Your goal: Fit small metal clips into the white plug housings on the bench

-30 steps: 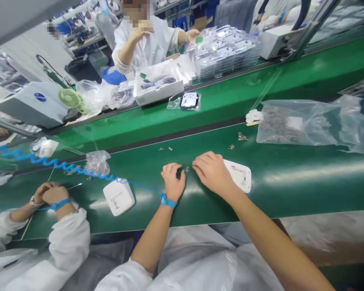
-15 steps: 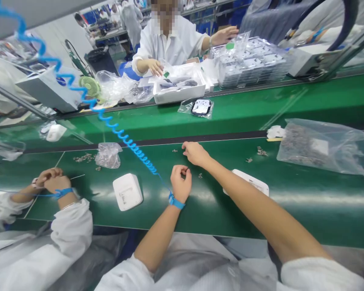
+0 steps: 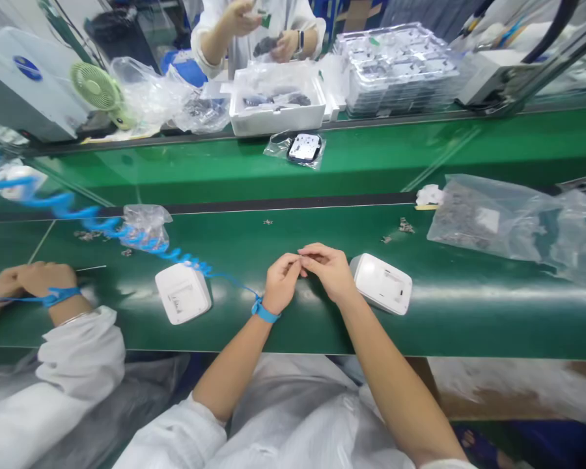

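Observation:
My left hand (image 3: 281, 283), with a blue strap at its wrist, meets my right hand (image 3: 330, 272) over the green bench. Both are closed, thumbs and fingertips pinched together at one spot; whatever is between them is too small to make out. To the right of my right hand lies a white square housing (image 3: 381, 284) with a slot in its face. Another white housing (image 3: 183, 293) rests left of my left hand. Beyond my hands sits a little cluster of small metal pieces (image 3: 268, 222).
More small metal parts (image 3: 406, 225) lie at right beside a large clear bag (image 3: 488, 221) of parts. A smaller bag (image 3: 146, 227) sits at left. A blue coiled cord (image 3: 161, 246) crosses the left side. A co-worker's hands (image 3: 43, 280) rest at far left; another person works opposite.
My right hand has drawn back from the far part of the bench and now meets my left hand. The view has shifted, uncovering the right housing. The person opposite now holds a dark item.

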Action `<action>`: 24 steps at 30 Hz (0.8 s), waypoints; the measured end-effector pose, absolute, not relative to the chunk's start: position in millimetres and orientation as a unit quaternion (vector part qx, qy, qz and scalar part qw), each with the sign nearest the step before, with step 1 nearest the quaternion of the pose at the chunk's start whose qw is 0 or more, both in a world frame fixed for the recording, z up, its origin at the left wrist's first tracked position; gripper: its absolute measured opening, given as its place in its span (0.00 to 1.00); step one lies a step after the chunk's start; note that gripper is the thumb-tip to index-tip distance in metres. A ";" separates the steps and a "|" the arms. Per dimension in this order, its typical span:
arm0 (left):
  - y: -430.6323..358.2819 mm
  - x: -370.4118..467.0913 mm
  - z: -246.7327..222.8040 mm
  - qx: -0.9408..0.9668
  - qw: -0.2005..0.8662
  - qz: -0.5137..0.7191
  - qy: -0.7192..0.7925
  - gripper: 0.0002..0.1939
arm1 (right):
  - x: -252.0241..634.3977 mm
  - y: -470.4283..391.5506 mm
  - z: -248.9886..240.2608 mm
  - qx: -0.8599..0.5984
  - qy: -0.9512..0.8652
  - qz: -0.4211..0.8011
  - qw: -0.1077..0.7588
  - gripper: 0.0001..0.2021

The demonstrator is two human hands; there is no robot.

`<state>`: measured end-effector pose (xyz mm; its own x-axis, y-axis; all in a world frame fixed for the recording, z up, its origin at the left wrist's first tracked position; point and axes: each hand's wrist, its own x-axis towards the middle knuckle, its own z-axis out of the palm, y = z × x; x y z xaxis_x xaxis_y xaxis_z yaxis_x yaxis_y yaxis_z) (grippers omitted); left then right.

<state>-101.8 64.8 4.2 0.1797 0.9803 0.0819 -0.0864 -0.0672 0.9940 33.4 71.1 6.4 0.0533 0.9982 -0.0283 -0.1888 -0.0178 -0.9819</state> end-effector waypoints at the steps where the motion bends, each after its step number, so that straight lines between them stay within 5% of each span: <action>1: 64.9 -101.9 5.7 0.540 0.554 0.486 0.406 0.13 | 35.4 69.2 5.2 -0.467 -0.441 0.526 0.558 0.11; 11: 67.2 -102.1 5.1 0.519 0.576 0.486 0.403 0.15 | 42.1 59.1 2.0 -0.437 -0.613 0.347 0.559 0.12; 17: 65.2 -101.3 5.5 0.545 0.557 0.472 0.412 0.16 | 42.2 57.4 5.8 -0.457 -0.541 0.411 0.574 0.03; 24: 61.8 -102.3 7.7 0.657 0.436 0.465 0.403 0.14 | 43.0 51.0 16.1 -0.491 -0.483 0.459 0.562 0.09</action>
<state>-102.3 61.8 7.7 0.2434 0.9345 0.2599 0.1247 -0.2959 0.9471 43.0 51.0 16.1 0.1131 0.9893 0.0918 -0.0421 0.0971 -0.9944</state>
